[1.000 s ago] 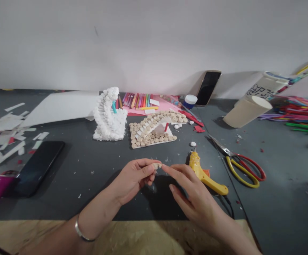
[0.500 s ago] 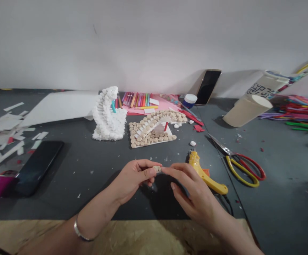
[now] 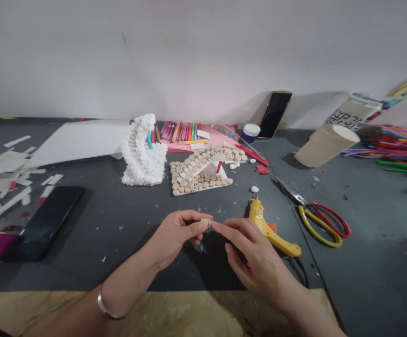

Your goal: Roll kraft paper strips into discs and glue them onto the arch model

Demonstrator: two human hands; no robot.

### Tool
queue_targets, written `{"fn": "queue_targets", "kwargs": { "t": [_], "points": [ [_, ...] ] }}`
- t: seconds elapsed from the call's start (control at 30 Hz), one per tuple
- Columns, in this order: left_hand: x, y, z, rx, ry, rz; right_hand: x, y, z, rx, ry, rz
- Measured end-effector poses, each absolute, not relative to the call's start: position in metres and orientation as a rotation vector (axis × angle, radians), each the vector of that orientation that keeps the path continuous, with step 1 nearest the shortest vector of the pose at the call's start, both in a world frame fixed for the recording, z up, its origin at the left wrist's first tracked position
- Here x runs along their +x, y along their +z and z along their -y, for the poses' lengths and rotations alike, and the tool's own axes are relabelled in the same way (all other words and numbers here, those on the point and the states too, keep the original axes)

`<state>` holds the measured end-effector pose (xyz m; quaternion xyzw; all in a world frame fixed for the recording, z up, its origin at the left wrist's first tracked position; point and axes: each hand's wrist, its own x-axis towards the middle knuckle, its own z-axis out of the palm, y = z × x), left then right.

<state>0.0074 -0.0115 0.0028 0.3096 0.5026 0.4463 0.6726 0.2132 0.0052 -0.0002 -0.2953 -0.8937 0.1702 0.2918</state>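
Note:
Between the thumb and forefinger of my left hand is a small beige paper coil. My right hand has its forefinger stretched out, the tip touching the coil's right side; its thumb is apart below and it grips nothing. Beyond my hands stands a small model, its base and curved ramp covered in similar beige coils, with a red post under the ramp. A yellow hot glue gun lies just right of my right hand.
Scissors lie right of the glue gun. A white textured sculpture stands left of the model. A dark phone and paper strips are at left; a cardboard tube and pipe cleaners at right.
The coil and my right forefinger have shifted very slightly left. Otherwise the hold and the things on the table look the same.

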Motion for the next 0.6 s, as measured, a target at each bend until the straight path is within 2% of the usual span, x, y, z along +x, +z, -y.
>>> {"fn": "queue_targets", "kwargs": {
  "t": [0.23, 0.6],
  "points": [
    [0.0076, -0.0016, 0.0119, 0.76, 1.039, -1.179, 0.2105, 0.0002, -0.0032, -0.825, 0.31, 2.453],
    [0.0119, -0.0049, 0.0123, 0.817, 1.077, -1.244, 0.2048, -0.003, 0.0035, -0.799, 0.362, 2.507]
  ]
}}
